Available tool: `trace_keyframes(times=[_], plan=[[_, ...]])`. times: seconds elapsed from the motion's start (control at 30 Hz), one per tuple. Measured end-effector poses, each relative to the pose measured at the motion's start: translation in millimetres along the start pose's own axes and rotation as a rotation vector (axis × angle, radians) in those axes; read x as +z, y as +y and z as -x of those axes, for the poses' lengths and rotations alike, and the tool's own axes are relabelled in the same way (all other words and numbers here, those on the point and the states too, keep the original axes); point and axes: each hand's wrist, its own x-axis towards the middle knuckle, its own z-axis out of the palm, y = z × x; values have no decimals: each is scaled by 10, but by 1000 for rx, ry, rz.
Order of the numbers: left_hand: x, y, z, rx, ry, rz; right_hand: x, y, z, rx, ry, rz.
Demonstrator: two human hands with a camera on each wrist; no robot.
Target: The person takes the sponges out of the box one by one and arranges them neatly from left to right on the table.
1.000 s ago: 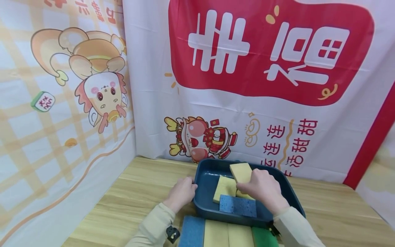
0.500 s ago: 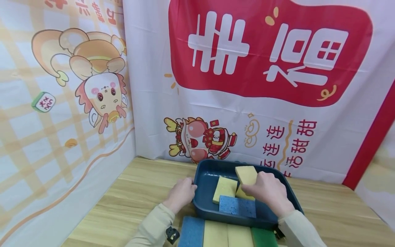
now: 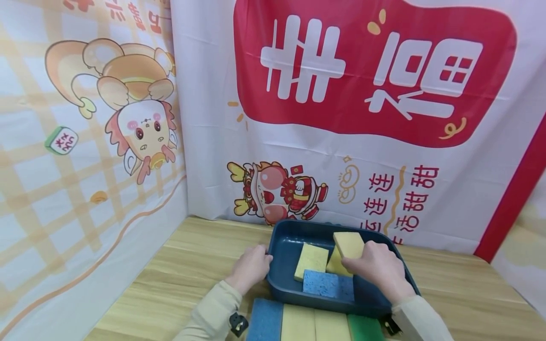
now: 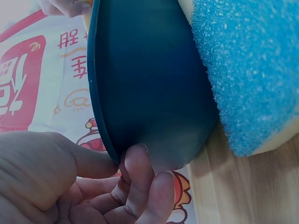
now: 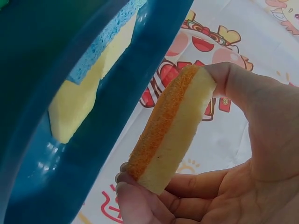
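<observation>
My right hand (image 3: 380, 266) pinches a cream sponge (image 3: 349, 245) above the right part of a dark blue tray (image 3: 283, 284); the right wrist view shows the sponge's orange layer (image 5: 161, 123) between thumb and fingertips. At the tray's left wall, my left hand (image 3: 249, 268) grips the rim, its thumb and curled fingers on either side in the left wrist view (image 4: 107, 182). Inside the tray lie a cream sponge (image 3: 311, 259), another yellowish one (image 3: 337, 264) partly hidden behind the held one, and a blue one (image 3: 328, 285) nearest the front wall.
In front of the tray stands a row of sponges: blue (image 3: 265, 319), two cream ones (image 3: 298, 323) and green (image 3: 366, 327). Printed cloths hang behind (image 3: 209, 142) and at the left (image 3: 25, 189) of the wooden table (image 3: 170, 270).
My right hand has moved to the right with the cream sponge, uncovering more of the yellowish sponge beneath. The left hand and the tray have stayed in place.
</observation>
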Motion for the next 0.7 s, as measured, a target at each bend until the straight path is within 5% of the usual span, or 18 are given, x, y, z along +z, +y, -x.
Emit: trace_keyframes(times=[0.7], plan=[[10,-5,-17,-2,-4,2,-67,256,42,7,-28,-32]])
